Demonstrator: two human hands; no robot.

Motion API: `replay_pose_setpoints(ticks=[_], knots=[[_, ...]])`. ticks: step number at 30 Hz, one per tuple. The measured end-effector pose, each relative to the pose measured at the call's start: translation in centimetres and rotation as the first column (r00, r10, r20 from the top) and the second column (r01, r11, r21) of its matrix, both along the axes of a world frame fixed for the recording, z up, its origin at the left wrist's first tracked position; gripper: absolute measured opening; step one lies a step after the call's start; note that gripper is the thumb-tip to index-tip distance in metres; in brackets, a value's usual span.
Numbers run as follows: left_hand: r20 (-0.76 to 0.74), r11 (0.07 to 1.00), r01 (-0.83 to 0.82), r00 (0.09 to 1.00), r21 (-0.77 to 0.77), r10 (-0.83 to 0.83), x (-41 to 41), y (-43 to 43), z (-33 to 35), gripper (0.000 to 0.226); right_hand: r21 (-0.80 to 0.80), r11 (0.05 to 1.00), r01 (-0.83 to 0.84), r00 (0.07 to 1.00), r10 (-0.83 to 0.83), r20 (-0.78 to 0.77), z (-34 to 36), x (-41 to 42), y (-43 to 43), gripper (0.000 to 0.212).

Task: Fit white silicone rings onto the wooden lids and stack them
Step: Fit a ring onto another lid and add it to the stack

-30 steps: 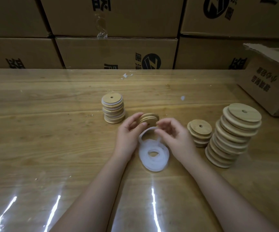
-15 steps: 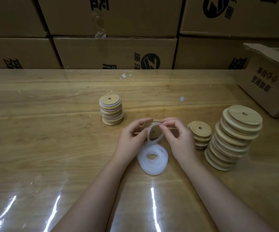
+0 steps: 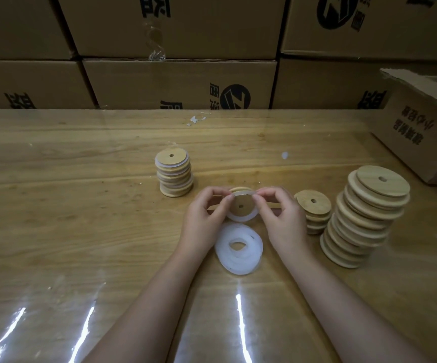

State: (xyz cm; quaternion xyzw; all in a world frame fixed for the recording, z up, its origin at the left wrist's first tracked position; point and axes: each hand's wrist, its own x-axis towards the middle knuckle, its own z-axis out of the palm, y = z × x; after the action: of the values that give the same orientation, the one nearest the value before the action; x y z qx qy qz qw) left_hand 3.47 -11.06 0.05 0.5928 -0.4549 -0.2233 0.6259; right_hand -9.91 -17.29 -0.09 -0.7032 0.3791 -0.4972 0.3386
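Both hands are raised just above the wooden surface covered with clear film (image 3: 81, 205), near its centre. The left hand (image 3: 204, 218) and the right hand (image 3: 283, 218) hold one round wooden lid with a small centre hole (image 3: 241, 203) between them, its face tilted toward the camera. A white silicone ring (image 3: 241, 218) runs around the lid's lower edge and both sides. The fingers (image 3: 220, 205) of each hand are curled, with thumb and forefinger pinching the ring at the lid's upper corners. Whether the ring is fully seated cannot be determined.

A loose pile of white silicone rings (image 3: 238, 248) lies on the surface just below the hands. A stack of wooden lids with white edges (image 3: 174, 174) stands to the left. A short stack of bare wooden lids (image 3: 314, 213) and a tall leaning stack of larger wooden lids (image 3: 364, 218) stand to the right, touching each other. Closed brown cardboard boxes (image 3: 180, 82) line the far edge, and an open cardboard box (image 3: 422, 132) sits at far right.
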Motion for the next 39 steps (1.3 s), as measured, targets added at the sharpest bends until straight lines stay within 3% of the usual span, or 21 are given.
replay_pose_setpoints(ticks=[21, 39], knots=[[0.000, 0.993, -0.087, 0.996, 0.079, 0.087, 0.32, -0.02, -0.01, 0.010, 0.128, 0.990, -0.053, 0.997, 0.045, 0.059, 0.25, 0.05, 0.12, 0.010], [-0.044, 0.982, -0.119, 0.991, 0.149, 0.127, 0.46, -0.28, -0.03, 0.011, 0.176, 0.984, -0.033, 0.999, 0.035, -0.009, -0.31, 0.15, -0.40, 0.005]])
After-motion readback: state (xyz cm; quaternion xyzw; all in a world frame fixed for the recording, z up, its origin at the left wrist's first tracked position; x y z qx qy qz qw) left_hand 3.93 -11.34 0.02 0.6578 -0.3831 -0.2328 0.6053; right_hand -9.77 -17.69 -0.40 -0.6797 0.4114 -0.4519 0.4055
